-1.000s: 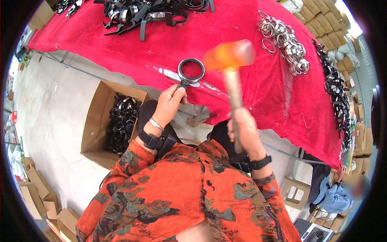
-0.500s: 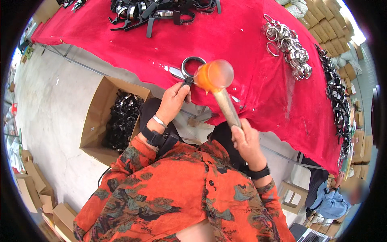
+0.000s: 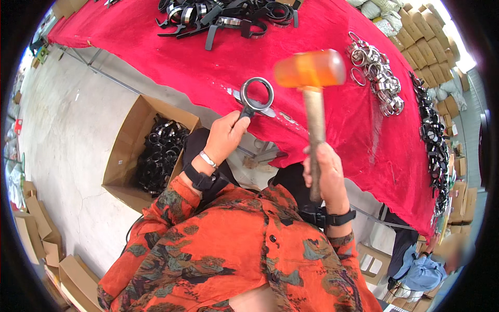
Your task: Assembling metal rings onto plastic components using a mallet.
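While fingers of left hand [image 3: 224, 136] grasp ring [image 3: 243, 94] by handle [image 3: 246, 111] at worktop [image 3: 208, 78] edge, right hand [image 3: 329, 174] clenches upright mallet [image 3: 313, 106] — poor aim or a slipping grip could bruise left thumb [image 3: 243, 124].

A worker wears a long-sleeved, orange-red shirt [image 3: 208, 249] printed with ragged grey-green and near-black patches, a small, round, dark button [image 3: 273, 238] set down the shirt's front. Just past the shirt's left cuff sits a broad black wrist strap [image 3: 196, 178]; farther from that cuff, toward the bare left hand [image 3: 225, 136], is a slim, silver-coloured bracelet [image 3: 207, 159]. Beyond the shirt's right cuff, below the equally bare right hand [image 3: 328, 171], is a black band [image 3: 340, 217] (bulkier on its inner side). Black trousers [image 3: 196, 145] show past the shirt's hem.
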The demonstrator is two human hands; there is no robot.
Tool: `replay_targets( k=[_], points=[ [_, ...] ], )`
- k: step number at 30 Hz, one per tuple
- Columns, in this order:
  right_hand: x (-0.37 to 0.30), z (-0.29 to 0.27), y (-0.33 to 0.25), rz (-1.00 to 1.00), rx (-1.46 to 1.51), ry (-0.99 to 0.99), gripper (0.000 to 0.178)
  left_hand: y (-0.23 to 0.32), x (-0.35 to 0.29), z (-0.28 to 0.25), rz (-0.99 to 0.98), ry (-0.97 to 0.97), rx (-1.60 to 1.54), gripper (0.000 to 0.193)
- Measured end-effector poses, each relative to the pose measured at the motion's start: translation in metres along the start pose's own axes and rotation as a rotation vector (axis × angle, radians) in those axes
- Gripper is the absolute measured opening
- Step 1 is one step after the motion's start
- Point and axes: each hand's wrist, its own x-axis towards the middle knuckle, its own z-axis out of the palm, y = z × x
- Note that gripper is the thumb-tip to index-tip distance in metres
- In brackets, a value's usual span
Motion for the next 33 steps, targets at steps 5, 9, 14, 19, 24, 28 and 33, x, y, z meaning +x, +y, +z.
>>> replay_targets(
  k=[5,9,14,19,24,28,33],
  points=[
    [-0.020,-0.018,0.025,0.034,0.065,0.110,0.038,0.004,-0.014,-0.013,0.552,0.125,0.698,0.021],
    [-0.033,-0.023,0.044,0.076,0.009,0.120,0.039,0.011,-0.014,-0.014,0.736,0.202,0.703,0.020],
    [-0.033,-0.023,0.049,0.073,-0.073,0.106,0.036,0.010,-0.021,-0.023,0.716,0.219,0.743,0.022],
    [-0.028,-0.026,0.055,0.075,-0.074,0.098,0.035,0.009,-0.037,-0.033,0.738,0.273,0.780,0.022],
    [-0.027,-0.031,0.063,0.074,-0.041,0.085,0.036,0.006,-0.058,-0.047,0.696,0.316,0.812,0.024],
    [-0.028,-0.029,0.053,0.080,-0.017,0.107,0.035,0.007,-0.067,-0.052,0.633,0.288,0.738,0.024],
    [-0.014,-0.017,0.019,0.032,-0.043,0.010,0.033,0.019,-0.049,-0.029,0.217,0.021,0.141,0.027]
  ],
)
